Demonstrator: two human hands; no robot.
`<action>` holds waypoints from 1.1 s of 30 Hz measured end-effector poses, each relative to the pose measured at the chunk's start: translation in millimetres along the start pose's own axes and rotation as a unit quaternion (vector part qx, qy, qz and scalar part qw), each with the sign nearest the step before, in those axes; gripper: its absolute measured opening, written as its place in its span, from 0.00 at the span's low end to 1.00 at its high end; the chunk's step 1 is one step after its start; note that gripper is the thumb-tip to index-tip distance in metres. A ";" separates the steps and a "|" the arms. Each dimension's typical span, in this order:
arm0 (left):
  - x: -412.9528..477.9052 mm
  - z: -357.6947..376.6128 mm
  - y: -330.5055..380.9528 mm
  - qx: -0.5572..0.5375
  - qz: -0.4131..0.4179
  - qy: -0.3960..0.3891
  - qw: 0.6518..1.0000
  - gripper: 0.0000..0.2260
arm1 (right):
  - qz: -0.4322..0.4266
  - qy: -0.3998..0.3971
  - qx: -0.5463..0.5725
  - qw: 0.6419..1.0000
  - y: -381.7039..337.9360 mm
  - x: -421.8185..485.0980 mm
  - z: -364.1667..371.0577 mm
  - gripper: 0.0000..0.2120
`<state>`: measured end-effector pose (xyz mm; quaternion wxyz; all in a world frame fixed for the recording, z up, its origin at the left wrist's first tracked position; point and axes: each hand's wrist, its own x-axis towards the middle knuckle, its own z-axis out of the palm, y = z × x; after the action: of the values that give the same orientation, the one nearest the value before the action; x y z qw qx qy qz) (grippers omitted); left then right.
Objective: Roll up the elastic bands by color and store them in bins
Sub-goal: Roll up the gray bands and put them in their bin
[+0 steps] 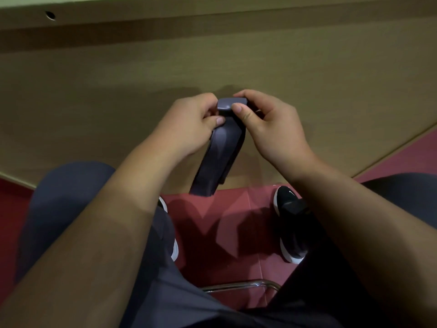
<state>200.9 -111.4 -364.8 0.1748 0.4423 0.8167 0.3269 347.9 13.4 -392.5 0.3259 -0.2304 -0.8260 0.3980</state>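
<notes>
Both hands are closed on one dark purple-grey elastic band, held up in front of a brown wooden panel. The left hand pinches the band just below its top, thumb pressed on the front face and fingers curled behind. The right hand grips the top end, where a small flat roll has been started; its thumb rests on the face of that roll and its forefinger arches over it.

Only the first turn or so appears to be wound. Most of the band hangs loose below the hands as a flat doubled strip, its lower end reaching to the edge of the red floor, so the rolling of this band is judged to be at an early stage.

No bins and no other bands are seen in view, so how many bands have been rolled or stored cannot be told. What is left for this band is judged to be the winding of the hanging length and its placing in the bin of its colour.

A black shoe and a chrome chair rail are seen below.
</notes>
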 end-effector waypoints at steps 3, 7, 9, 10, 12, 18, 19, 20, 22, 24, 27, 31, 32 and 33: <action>-0.6 -2.0 -0.7 -0.039 -0.002 -0.008 0.999 0.02 | 0.008 0.002 0.010 1.000 0.5 0.8 -0.4 0.11; -3.4 2.5 0.1 -0.076 -0.016 -0.015 0.997 0.00 | 0.021 0.004 0.033 0.999 2.2 1.1 -0.3 0.11; -3.6 4.6 0.6 -0.086 -0.018 0.000 0.996 0.01 | 0.035 0.005 0.053 0.998 2.2 1.3 -0.4 0.12; -3.1 5.8 0.6 -0.092 -0.020 0.008 0.996 0.03 | 0.043 0.004 0.067 0.997 2.2 1.6 -0.7 0.12; -1.0 7.7 0.3 -0.111 -0.020 0.021 0.993 0.05 | 0.060 0.004 0.106 0.993 2.1 2.7 -1.7 0.12; 0.9 6.3 -0.4 -0.183 -0.022 0.012 0.983 0.12 | 0.065 0.013 0.143 0.987 1.8 3.4 -6.2 0.10; 0.9 5.9 -0.3 -0.200 -0.015 -0.005 0.980 0.13 | 0.063 0.013 0.145 0.987 1.9 3.3 -6.8 0.10; 1.0 6.1 -0.1 -0.221 -0.010 -0.019 0.975 0.15 | 0.062 0.013 0.148 0.987 1.9 3.3 -7.1 0.10; 1.2 7.0 0.6 -0.263 -0.010 -0.037 0.964 0.17 | 0.064 0.012 0.158 0.985 1.9 3.9 -7.0 0.11; 0.6 9.1 1.5 -0.295 -0.016 -0.044 0.954 0.16 | 0.067 0.010 0.165 0.984 1.4 4.7 -6.8 0.11; -0.7 12.2 1.7 -0.322 -0.021 -0.031 0.946 0.14 | 0.066 0.007 0.169 0.983 0.2 5.3 -6.9 0.11; -1.7 13.3 4.5 -0.369 -0.036 -0.017 0.929 0.12 | 0.069 0.001 0.176 0.982 -1.3 5.3 -6.8 0.11; -1.4 13.7 4.9 -0.378 -0.040 -0.014 0.925 0.13 | 0.070 0.001 0.179 0.981 -1.1 5.4 -6.7 0.11; -1.0 14.3 5.2 -0.384 -0.043 -0.012 0.922 0.14 | 0.071 0.002 0.181 0.981 -0.5 5.5 -6.7 0.11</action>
<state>212.8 -104.8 -371.6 0.3548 0.3097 0.6448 0.6020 348.9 20.0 -387.0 0.3348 -0.2268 -0.7214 0.5622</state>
